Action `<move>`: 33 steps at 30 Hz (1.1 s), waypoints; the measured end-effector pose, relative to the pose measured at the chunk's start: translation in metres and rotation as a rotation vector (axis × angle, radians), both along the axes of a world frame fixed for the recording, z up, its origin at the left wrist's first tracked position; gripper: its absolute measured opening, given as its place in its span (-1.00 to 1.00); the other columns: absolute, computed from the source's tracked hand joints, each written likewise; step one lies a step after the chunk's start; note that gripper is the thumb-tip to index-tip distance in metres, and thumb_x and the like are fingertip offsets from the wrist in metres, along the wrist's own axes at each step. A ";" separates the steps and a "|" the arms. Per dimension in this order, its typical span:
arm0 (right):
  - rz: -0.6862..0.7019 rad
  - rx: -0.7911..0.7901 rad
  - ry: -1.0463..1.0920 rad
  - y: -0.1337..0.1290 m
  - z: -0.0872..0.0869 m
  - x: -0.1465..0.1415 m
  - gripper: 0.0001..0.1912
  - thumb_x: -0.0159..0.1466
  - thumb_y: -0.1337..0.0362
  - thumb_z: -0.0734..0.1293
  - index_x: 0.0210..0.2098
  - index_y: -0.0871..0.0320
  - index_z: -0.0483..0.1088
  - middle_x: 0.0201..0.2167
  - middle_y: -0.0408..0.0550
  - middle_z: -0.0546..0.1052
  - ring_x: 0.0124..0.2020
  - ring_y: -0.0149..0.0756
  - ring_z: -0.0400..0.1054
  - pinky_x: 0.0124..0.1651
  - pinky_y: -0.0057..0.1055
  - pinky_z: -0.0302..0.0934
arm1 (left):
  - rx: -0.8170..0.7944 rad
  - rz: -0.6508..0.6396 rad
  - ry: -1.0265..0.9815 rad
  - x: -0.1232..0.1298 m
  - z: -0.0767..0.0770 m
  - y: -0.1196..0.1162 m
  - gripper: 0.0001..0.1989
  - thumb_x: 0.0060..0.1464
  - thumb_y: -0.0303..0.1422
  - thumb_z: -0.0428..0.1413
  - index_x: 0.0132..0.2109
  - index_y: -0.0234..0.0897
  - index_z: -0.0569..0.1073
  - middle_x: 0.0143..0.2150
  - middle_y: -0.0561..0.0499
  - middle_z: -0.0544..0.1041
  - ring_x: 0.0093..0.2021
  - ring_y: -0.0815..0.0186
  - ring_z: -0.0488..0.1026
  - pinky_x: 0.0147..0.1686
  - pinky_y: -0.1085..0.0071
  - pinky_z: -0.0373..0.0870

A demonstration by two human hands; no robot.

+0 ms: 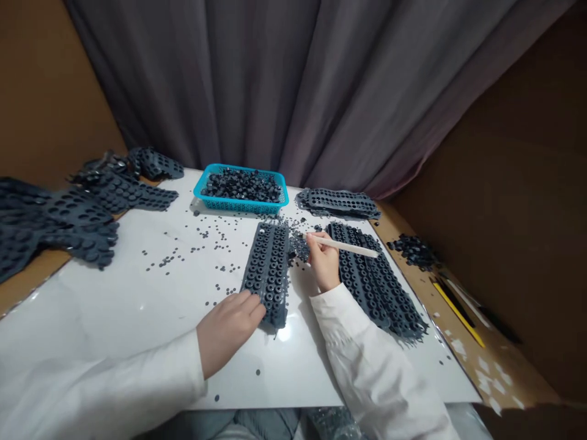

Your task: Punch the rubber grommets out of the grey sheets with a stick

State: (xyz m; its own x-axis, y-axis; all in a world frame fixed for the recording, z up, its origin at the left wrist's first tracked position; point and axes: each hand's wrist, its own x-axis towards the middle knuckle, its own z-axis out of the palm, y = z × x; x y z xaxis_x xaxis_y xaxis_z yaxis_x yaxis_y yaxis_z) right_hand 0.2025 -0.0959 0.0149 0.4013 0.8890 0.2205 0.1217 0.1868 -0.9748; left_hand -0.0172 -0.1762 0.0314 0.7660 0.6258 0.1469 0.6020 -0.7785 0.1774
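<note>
Desk inventory: dark studded sheets, loose pieces, work part-way

Item, one dark sheet (268,269), lying lengthwise on the white desk (137,318), rows of round studs upward; our left hand (232,330) is at its near end, though we cannot tell whether that grip pinches the edge or only rests there; item, one pale stick (351,246), in the narrow, closed grip of our right hand (324,263), its far tip over a patch of small dark bits (299,246), apart from the sheet.

Sorted or gathered, as we judge: one blue basket (196,190), well filled with dark pieces (243,185); further sheets (373,278) laid to the right, near our right hand; a flat stack (339,203) behind them.

Loose or unsorted: dark discs (167,261) strewn left of the sheet; a rumpled heap of sheets (92,220) at far left; which sheets are finished, we cannot tell.
</note>
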 end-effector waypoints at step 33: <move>0.272 -0.036 0.397 -0.002 -0.013 -0.010 -0.48 -0.04 0.10 0.48 -0.12 0.12 0.36 -0.08 0.06 0.52 -0.01 -0.14 0.41 0.07 -0.21 0.28 | 0.590 0.222 -0.209 0.069 0.239 0.132 -0.74 0.20 -0.41 -0.10 -0.10 -0.45 0.42 -0.29 0.05 0.43 -0.19 0.31 0.43 -0.15 0.42 0.25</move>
